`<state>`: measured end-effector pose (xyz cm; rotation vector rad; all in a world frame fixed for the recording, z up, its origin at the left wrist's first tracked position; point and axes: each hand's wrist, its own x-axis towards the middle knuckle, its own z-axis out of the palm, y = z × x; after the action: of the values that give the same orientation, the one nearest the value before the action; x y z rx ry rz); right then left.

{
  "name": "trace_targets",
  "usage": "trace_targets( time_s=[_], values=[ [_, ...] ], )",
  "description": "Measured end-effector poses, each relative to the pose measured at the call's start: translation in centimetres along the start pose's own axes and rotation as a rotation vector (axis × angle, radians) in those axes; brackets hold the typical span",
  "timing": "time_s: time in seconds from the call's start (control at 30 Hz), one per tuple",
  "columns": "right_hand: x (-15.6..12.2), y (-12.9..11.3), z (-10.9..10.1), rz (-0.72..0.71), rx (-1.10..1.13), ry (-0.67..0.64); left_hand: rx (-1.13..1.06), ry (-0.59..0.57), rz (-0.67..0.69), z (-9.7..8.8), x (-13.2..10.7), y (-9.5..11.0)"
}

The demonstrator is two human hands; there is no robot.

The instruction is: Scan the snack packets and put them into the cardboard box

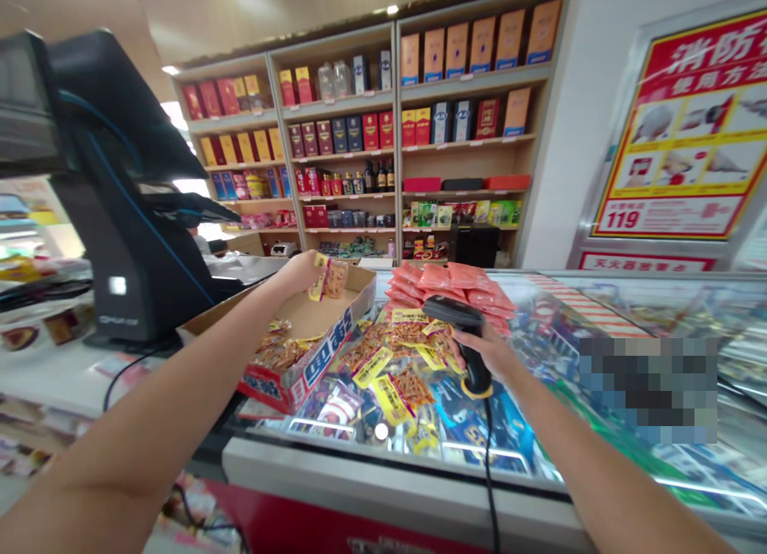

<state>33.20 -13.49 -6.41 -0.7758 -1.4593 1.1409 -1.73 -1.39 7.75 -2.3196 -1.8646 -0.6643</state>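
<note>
My left hand (301, 271) is closed on the edge of a snack packet (334, 280), held above the far end of an open cardboard box (363, 285). More such packets (281, 352) lie in the box's near end. My right hand (496, 351) grips a black barcode scanner (459, 311) by its handle, its cable running down over the counter's front. Beside and under the scanner, a loose pile of yellow-labelled snack packets (392, 386) covers part of the glass counter top. Behind that pile sits a stack of pinkish-orange packets (455, 280).
A point-of-sale terminal (129, 218) stands at left, beyond my left forearm. The glass-topped freezer counter (335, 456) shows packaged goods beneath. Shelves (341, 154) of boxes and bottles line the back wall. A red fire-safety poster (683, 130) hangs at right.
</note>
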Motion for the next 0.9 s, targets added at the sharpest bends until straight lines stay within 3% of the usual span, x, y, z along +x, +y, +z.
trace_targets(
  time_s=[0.1, 0.23, 0.3, 0.4, 0.5, 0.63, 0.77, 0.9],
  values=[
    [0.0, -0.2, 0.1, 0.005, -0.003, 0.004, -0.444, 0.123, -0.129, 1.7, -2.8, 4.1],
    [-0.1, -0.4, 0.3, 0.008, 0.003, 0.022, -1.249, 0.136, -0.154, 6.8, -6.0, 9.2],
    [-0.2, -0.5, 0.4, 0.011, 0.011, 0.026, -1.561, 0.104, -0.134, 9.2, -6.6, 10.8],
    [-0.3, -0.7, 0.5, 0.01, 0.008, 0.024, -1.892, 0.047, -0.081, 12.0, -6.4, 11.5],
    [-0.4, -0.7, 0.4, 0.017, -0.035, -0.056, -2.009, 0.018, -0.046, 13.6, -5.9, 10.8],
    [-0.2, -0.5, 0.2, 0.038, -0.131, -0.193, -1.965, -0.046, 0.031, 14.3, -6.0, 9.6],
    [-0.1, -0.5, 0.0, 0.051, -0.141, -0.149, -1.913, -0.073, 0.142, 14.0, -6.4, 9.3],
    [-0.3, -0.8, -0.3, 0.084, -0.168, -0.145, -1.938, -0.098, 0.148, 13.6, -6.5, 9.4]
  ],
)
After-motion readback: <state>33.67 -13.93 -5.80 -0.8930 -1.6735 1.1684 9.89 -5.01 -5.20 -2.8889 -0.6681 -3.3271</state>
